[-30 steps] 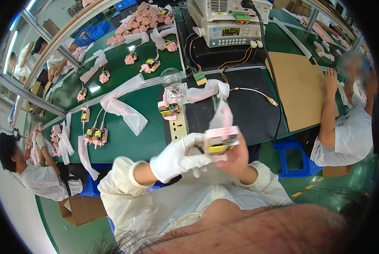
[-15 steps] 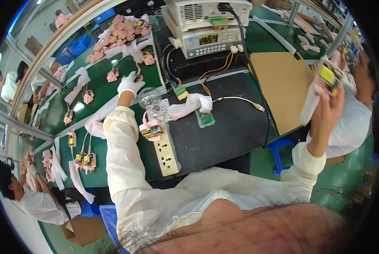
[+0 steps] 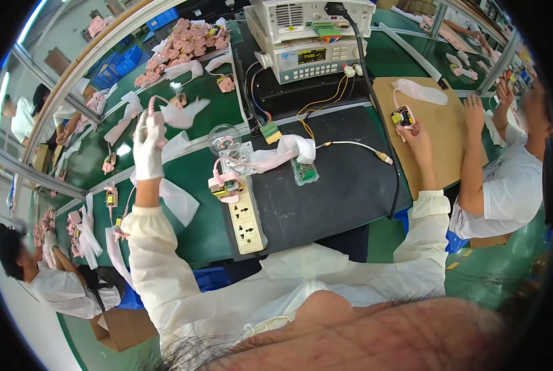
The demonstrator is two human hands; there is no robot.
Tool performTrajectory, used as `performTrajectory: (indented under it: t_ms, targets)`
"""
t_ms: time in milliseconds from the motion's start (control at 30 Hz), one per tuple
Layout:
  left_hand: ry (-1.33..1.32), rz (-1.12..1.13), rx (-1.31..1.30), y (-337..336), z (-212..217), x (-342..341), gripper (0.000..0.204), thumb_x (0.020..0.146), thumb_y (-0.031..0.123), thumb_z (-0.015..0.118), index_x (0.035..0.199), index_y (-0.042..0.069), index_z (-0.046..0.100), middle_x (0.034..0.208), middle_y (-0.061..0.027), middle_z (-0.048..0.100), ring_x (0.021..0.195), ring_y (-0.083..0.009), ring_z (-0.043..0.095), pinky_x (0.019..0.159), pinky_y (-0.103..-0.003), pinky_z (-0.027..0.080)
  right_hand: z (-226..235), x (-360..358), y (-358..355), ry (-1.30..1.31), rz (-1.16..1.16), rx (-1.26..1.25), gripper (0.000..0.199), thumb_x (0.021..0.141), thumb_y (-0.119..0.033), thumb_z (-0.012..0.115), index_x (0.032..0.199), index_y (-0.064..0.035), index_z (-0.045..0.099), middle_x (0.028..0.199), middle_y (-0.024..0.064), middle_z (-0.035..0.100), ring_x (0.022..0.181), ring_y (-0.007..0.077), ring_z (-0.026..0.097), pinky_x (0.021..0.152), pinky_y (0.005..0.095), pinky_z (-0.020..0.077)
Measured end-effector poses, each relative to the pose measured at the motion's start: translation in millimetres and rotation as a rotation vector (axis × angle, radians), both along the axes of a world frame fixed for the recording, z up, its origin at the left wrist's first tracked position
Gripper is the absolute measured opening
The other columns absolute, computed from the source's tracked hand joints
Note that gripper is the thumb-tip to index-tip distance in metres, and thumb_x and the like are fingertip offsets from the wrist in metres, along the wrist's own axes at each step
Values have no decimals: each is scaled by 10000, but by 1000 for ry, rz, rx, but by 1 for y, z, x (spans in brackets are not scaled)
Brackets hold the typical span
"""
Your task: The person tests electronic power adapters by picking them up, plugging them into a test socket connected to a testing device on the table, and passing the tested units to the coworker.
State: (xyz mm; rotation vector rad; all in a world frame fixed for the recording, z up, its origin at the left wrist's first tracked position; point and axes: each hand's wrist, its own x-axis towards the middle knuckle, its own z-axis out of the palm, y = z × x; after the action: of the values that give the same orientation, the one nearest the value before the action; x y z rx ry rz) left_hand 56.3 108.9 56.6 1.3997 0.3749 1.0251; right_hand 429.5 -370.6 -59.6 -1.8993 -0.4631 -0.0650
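Note:
My left hand (image 3: 149, 148), in a white glove, is raised over the green bench at the left, its fingers closed on a pink charger assembly (image 3: 159, 132). A pink cable by those fingers runs toward another small module (image 3: 178, 99) beside a pale wrapped sleeve (image 3: 185, 115). On the right, my bare right hand (image 3: 417, 141) has its fingertips on a pink-edged charger circuit board (image 3: 402, 116) with a yellow transformer, over the cardboard. A pink cable leads from that board to a white sleeve (image 3: 420, 91). Another open charger (image 3: 227, 187) sits on the power strip (image 3: 246, 227).
Two stacked test instruments (image 3: 316, 59) stand at the back on a black mat (image 3: 350, 179). A clear round glass piece (image 3: 225, 141) and a green circuit board (image 3: 304, 172) are mid-bench. Pink chargers are heaped (image 3: 187, 46) far left. A co-worker's arm (image 3: 472, 154) rests by the cardboard (image 3: 381, 93).
My right hand has come down and left, bringing the charger board to the cardboard. My left hand has moved left, now with a pink assembly in it. The instrument's display has changed.

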Motion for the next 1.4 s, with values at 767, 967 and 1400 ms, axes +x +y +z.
performTrajectory:
  t_ms: [767, 967, 1400]
  targets:
    - [122, -512, 448, -205, 53, -60, 796, 579, 127, 781, 1282, 29, 420, 1215, -129, 469, 1063, -240, 499, 891, -375, 414, 44, -286, 90, 942, 1608, 429, 437, 917, -425, 458, 1033, -23, 583, 700, 50, 556, 538, 80, 519, 505, 227, 423]
    - [496, -161, 783, -241, -11, -50, 726, 576, 28, 740, 1243, 31, 450, 1179, -182, 464, 1077, -308, 483, 920, -369, 387, 38, -307, 99, 775, 1146, 621, 607, 840, -190, 613, 1341, -23, 313, 1064, 37, 510, 749, 50, 482, 611, 193, 394]
    - [610, -731, -400, -205, -48, -94, 410, 737, 6, 699, 1128, 17, 575, 915, -79, 643, 709, -138, 604, 605, -218, 477, 50, -306, 124, 409, 1321, 406, 413, 818, -117, 640, 1199, -10, 522, 1067, 43, 542, 891, 115, 518, 740, 271, 442]
